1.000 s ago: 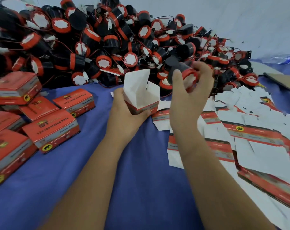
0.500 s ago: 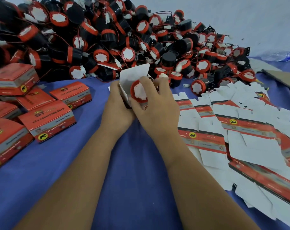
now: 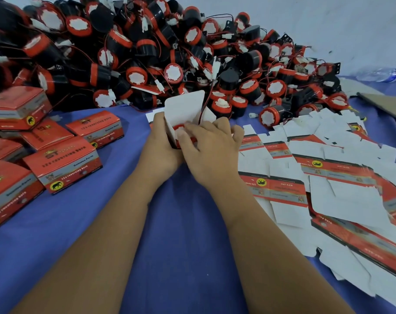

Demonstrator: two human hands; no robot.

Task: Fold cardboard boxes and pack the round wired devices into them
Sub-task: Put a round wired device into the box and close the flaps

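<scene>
An open red-and-white cardboard box (image 3: pixel 185 107) stands at the table's middle, its white lid flap up. My left hand (image 3: pixel 159 148) grips the box from its left side. A round red-rimmed device (image 3: pixel 178 128) sits mostly inside the box, with its red and black wire trailing out over the top. My right hand (image 3: pixel 211 148) lies over the box's opening, fingers curled on the device and pressing it in. A big heap of round black-and-red wired devices (image 3: pixel 147 53) fills the back of the table.
Several closed red boxes (image 3: pixel 63 162) lie stacked at the left on the blue cloth (image 3: pixel 181 234). Flat unfolded box blanks (image 3: pixel 328 177) spread over the right side. A brown cardboard sheet (image 3: pixel 387 105) and a plastic bottle (image 3: pixel 382 74) are at the far right.
My right hand brought a device from above the heap down to the box and pushed it inside. The left hand kept holding the box, which came lower.
</scene>
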